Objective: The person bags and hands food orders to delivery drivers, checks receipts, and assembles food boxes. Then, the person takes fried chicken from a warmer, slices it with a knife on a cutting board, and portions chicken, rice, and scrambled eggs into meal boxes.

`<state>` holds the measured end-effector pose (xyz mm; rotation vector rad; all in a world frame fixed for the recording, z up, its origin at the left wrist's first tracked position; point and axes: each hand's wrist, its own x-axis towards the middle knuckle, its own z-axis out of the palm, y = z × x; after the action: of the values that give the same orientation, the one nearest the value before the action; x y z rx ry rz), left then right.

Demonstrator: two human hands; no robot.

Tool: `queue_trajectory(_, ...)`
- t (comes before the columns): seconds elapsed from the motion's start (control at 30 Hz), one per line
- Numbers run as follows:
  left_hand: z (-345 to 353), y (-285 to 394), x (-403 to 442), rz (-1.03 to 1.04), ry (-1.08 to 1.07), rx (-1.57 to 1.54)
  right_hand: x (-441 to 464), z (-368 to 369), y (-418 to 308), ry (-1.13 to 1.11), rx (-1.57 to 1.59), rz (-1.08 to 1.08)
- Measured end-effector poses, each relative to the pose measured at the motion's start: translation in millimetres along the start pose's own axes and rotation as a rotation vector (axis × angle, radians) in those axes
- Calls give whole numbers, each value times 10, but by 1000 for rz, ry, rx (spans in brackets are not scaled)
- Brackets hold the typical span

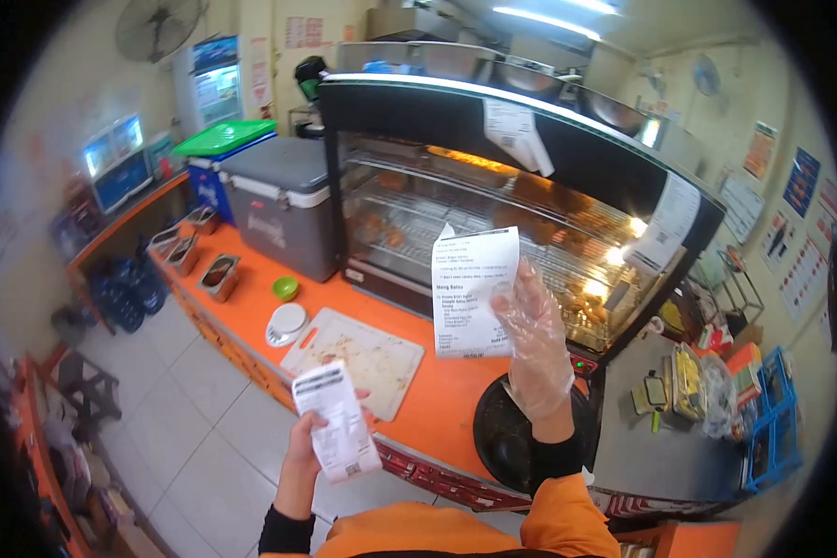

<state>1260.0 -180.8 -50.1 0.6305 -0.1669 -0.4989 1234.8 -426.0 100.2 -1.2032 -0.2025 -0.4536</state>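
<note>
Left grip [300, 448]: bare, grasping a narrow receipt [341, 428], thumb across its face; held at the front edge of the orange surface [456, 400].
Right grip [539, 344]: in a clear plastic glove, grasping a wider receipt [474, 296] by its right edge; raised before the glass-fronted food warmer [409, 102].
On the surface: white cutting board [395, 363], strewn with crumbs; round white scale [287, 322], just beside it; green bowl [285, 288], near the scale; black round pan [499, 435], below the right grip; grey cooler [284, 200], beside the warmer.
</note>
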Motion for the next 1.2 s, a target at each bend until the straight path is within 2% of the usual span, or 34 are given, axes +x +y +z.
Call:
queue_trajectory(0.03,59,59,24,18,24,-5,-38,53,46,-22,27,25)
queue_trajectory(0.1,127,163,35,-36,-100,-74,-96,122,142,-56,32,58)
queue_trajectory(0.13,166,205,36,-20,-81,-79,-123,159,196,-69,28,72)
queue_trajectory(0.23,284,319,23,-41,-269,-163,-189,284,366,-95,57,104)
queue_trajectory(0.33,360,373,-12,-89,-198,-242,-221,399,417,-134,177,196)
queue_trajectory(0.47,354,461,-66,-31,-209,-149,-263,506,468,-158,186,233)
queue_trajectory(0.53,276,472,-47,-21,-261,-122,-304,500,535,-177,213,202)
queue_trajectory(0.67,176,390,-56,-49,-326,-183,-372,527,747,-227,347,287)
queue_trajectory(0.7,180,342,-70,-46,-118,-122,-452,699,662,-173,67,321)
queue_trajectory(0.73,176,306,-100,-38,96,-56,-461,759,815,-203,-18,351)
queue_trajectory(0.77,32,241,-105,-38,-25,-34,-501,574,1148,-238,-455,202)
queue_trajectory(0.8,-134,125,-101,18,24,12,-592,422,1442,-304,-866,19)
queue_trajectory(0.83,-288,9,-134,78,105,247,-656,517,1457,-299,-729,75)
queue_trajectory(0.87,-374,-101,-186,-52,202,269,-721,664,1420,-340,-585,137)
queue_trajectory(0.9,-345,-203,-237,88,298,286,-798,791,1376,-335,-497,397)
queue_trajectory(0.93,-126,-136,-439,93,392,29,-909,691,1653,-431,-416,409)
queue_trajectory(0.97,-490,-511,-412,200,492,-51,-1136,904,1648,-354,-226,312)
queue_trajectory(1.0,-667,-724,-517,352,575,159,-1418,773,1527,-493,-386,-105)
queue_trajectory(1.03,-712,-830,-771,455,696,163,-1520,693,1687,-690,-294,-78)
queue_trajectory(1.07,-665,-938,-1006,532,795,171,-1571,564,1850,-984,-280,-200)
queue_trajectory(1.1,-561,-988,-1297,639,900,132,-1608,451,1996,-1242,-254,-346)
queue_trajectory(1.13,-418,-1056,-1619,666,911,41,-1651,360,2123,-1466,-219,-510)
queue_trajectory(1.2,-137,-1319,-2094,761,987,-65,-1805,344,2295,-1821,-97,-887)
